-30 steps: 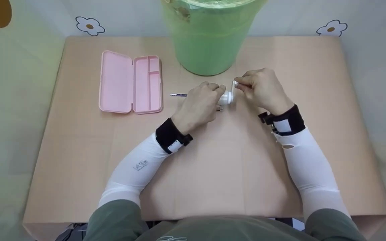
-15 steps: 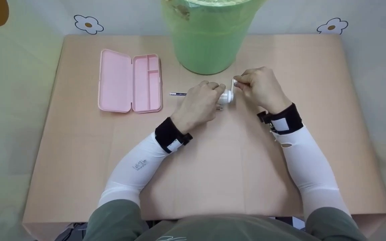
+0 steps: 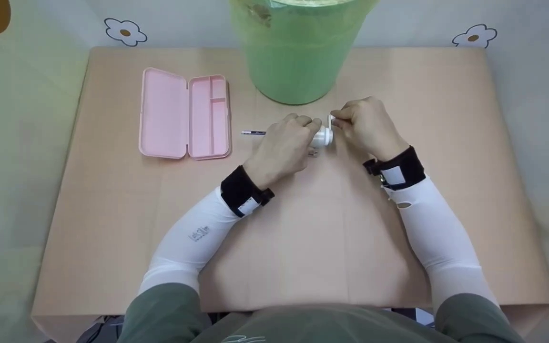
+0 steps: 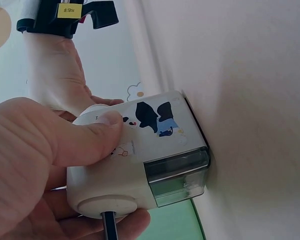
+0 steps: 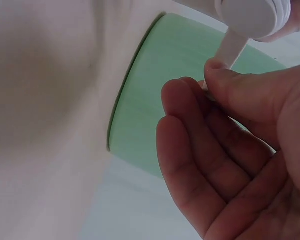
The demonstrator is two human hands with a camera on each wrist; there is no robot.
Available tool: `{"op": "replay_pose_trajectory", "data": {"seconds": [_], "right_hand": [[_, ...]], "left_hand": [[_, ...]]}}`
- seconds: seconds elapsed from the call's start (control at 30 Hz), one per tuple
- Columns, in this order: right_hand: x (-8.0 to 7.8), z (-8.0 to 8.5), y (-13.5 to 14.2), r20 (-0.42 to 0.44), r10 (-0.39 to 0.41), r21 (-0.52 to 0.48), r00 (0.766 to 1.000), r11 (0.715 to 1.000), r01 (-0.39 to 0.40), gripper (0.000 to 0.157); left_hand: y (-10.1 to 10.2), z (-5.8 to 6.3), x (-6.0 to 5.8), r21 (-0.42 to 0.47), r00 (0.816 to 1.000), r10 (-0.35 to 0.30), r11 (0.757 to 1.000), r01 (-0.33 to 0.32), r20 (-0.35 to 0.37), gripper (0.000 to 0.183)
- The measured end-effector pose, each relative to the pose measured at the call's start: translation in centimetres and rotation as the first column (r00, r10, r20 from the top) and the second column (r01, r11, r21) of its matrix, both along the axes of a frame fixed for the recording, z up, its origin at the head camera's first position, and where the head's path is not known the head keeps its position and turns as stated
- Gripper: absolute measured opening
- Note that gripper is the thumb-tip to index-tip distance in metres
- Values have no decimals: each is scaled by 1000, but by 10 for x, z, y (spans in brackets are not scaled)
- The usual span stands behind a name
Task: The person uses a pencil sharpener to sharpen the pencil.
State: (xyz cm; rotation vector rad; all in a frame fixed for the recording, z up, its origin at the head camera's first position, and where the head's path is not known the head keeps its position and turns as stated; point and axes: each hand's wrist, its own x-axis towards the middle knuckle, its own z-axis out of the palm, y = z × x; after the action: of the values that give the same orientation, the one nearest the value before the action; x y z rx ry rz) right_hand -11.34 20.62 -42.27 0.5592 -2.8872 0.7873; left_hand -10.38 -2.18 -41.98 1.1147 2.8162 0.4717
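The pencil sharpener [image 4: 140, 150] sits near the middle of the surface [image 3: 303, 238], just in front of a green bin [image 3: 298, 62]. Its base faces down, though from where I stand I can't swear it rests fully flat. A pencil [image 4: 109, 225] pokes from one end, its tip hidden inside; at the other end a white crank [image 5: 231, 49] stands out from its round hub.

The left hand [image 3: 281, 145] grips the sharpener's body, thumb bent over one side and fingers round the other. The right hand [image 3: 374, 127] pinches the end of the crank between thumb and forefinger, the remaining fingers curved and close together.

My worry would be that left hand: should it loosen, a turn of the crank could twist or tip the whole sharpener. The pinch on the crank looks small too, so a stiff turn might slip it out of the fingertips. Nobody has hold of the pencil, as far as I can see; if the sharpener isn't gripping it inside, it could spin with the blade or slide back. Too hard a push might also snap the lead.

Further left, well apart, a pink pencil case [image 3: 164, 114] lies open.
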Motion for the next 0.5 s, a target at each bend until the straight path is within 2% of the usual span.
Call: {"op": "replay_pose_trajectory", "data": {"seconds": [0.17, 0.5], "right_hand": [[-2, -5, 1, 42, -9, 5, 999, 1000, 9, 12], [-1, -3, -2, 64, -26, 8, 998, 1000, 25, 12]], "left_hand": [[0, 1, 0, -4, 1000, 1, 1000, -1, 5, 63], [0, 0, 0, -6, 1000, -2, 1000, 2, -17, 60]]}}
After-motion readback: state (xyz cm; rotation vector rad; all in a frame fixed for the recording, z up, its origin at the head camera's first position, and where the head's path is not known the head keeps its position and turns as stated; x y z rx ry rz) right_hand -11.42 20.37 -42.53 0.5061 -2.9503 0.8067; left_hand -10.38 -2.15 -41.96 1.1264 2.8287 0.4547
